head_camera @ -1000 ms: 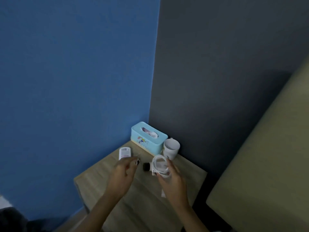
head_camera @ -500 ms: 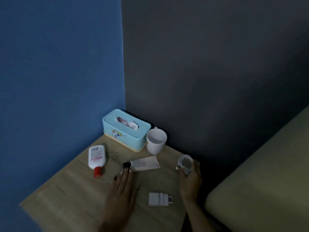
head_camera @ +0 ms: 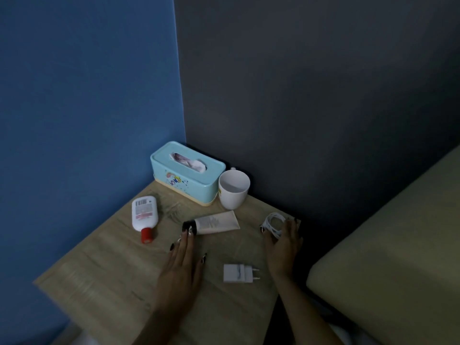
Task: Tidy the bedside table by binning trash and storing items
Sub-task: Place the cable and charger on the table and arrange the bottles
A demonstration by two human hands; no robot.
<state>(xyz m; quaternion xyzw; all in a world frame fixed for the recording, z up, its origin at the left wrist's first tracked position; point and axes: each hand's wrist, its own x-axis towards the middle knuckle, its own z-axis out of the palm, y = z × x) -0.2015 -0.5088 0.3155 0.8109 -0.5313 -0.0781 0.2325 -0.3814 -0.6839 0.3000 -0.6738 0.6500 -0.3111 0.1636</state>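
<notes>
A coiled white cable [head_camera: 273,224] sits at the table's [head_camera: 104,267] right edge, the right hand [head_camera: 283,245] curled round it, fingers [head_camera: 290,226] clamped on the coil; a white charger plug [head_camera: 240,273] lies near the front right corner; the left hand [head_camera: 183,265] rests flat, fingers spread, tips touching a black-capped tube [head_camera: 211,223]; a red-capped bottle [head_camera: 144,215] lies by the left edge; a tissue box [head_camera: 186,176] and white mug [head_camera: 233,189] fill the far corner.
</notes>
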